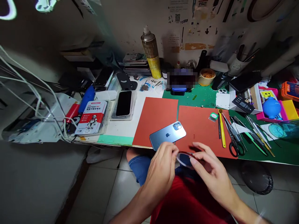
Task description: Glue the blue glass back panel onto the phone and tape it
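Over the table's front edge, my two hands hold a thin pale ring [184, 160] that looks like a narrow roll of tape. My left hand [163, 163] pinches its left side between thumb and fingers. On the opposite side my right hand [211, 168] grips it, thumb against the rim and the other fingers loosely curled. A blue-grey phone [167, 134] lies back side up just beyond my left hand, with its camera block at the upper right. It rests on a reddish-brown mat [154, 115], its right end reaching over the second brown mat [198, 127].
Scissors [236, 147], a yellow-handled tool [221, 129] and several tweezers lie at right. A black-screened phone [124, 103] and a battery box [91, 117] stand left. Behind are a spray can [151, 53] and a round container [206, 77]. White cables [38, 96] hang at far left.
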The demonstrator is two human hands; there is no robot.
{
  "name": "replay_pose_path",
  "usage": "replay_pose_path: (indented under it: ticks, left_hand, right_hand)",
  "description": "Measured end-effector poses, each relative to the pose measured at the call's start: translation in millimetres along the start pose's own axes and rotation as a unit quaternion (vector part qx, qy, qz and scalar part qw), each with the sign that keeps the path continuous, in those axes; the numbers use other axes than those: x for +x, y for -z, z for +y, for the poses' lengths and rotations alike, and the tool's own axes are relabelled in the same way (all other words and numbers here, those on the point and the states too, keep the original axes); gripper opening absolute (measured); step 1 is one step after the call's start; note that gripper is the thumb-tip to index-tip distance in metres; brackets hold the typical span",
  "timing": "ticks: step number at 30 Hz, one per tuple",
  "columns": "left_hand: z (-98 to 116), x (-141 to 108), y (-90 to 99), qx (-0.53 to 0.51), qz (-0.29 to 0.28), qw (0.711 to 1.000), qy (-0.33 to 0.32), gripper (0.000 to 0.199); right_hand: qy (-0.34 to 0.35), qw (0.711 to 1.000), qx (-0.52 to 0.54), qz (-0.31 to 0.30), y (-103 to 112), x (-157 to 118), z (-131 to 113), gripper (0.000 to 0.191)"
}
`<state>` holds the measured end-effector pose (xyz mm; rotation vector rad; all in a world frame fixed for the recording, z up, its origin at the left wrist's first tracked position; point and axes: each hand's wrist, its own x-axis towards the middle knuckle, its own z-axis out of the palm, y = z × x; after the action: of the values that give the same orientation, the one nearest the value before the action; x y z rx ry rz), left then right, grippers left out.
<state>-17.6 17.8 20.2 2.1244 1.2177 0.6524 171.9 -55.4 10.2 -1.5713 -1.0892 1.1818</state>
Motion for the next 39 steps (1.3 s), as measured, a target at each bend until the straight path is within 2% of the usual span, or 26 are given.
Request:
replay_pose_path:
  ticks: [2, 4, 9, 15, 22, 25, 27, 29, 31, 35, 39]
  left_hand:
    - [-7, 9, -3.9, 0.041, 0.021, 0.999, 0.011, 0.016]
    - [-15, 17, -8.9, 0.070, 0.031, 0.997, 0.016, 0.016]
    - [-29, 27, -16.4, 0.100, 0.022, 0.994, 0.030, 0.017]
    - [-36, 28, -10.8, 0.098, -0.006, 0.995, 0.024, 0.018]
    - [-35, 18, 0.9, 0.067, -0.090, 0.993, 0.028, 0.018]
    - [-32, 15, -0.6, 0.043, -0.117, 0.992, 0.018, 0.021]
    - [-30, 17, -3.3, 0.042, -0.133, 0.990, 0.007, 0.023]
    - [-29, 21, -5.9, 0.055, -0.143, 0.988, -0.013, 0.023]
    - [-30, 28, -7.6, 0.072, -0.141, 0.987, -0.039, 0.021]
    - [-36, 42, -8.6, 0.091, -0.123, 0.985, -0.076, 0.020]
    - [-42, 54, -8.9, 0.088, -0.129, 0.983, -0.095, 0.020]
  right_hand:
    - [-0.056, 0.995, 0.075, -0.027, -7, 19, 1, 0.038]
    - [-0.080, 0.988, 0.127, -0.044, -12, 35, -1, 0.043]
    - [-0.104, 0.982, 0.151, -0.046, -20, 52, -2, 0.045]
    - [-0.101, 0.985, 0.137, -0.041, -27, 42, 2, 0.043]
    - [-0.074, 0.996, 0.000, -0.048, -30, 16, 4, 0.049]
    - [-0.059, 0.997, 0.006, -0.039, -28, -3, 5, 0.048]
    - [-0.059, 0.996, 0.028, -0.058, -28, -16, 7, 0.048]
    - [-0.074, 0.993, 0.040, -0.082, -31, -24, 10, 0.051]
    - [-0.119, 0.989, 0.030, -0.087, -35, -28, 11, 0.055]
    - [-0.213, 0.975, 0.025, -0.057, -45, -22, 9, 0.060]
    - [-0.235, 0.970, 0.060, -0.026, -50, -12, 3, 0.063]
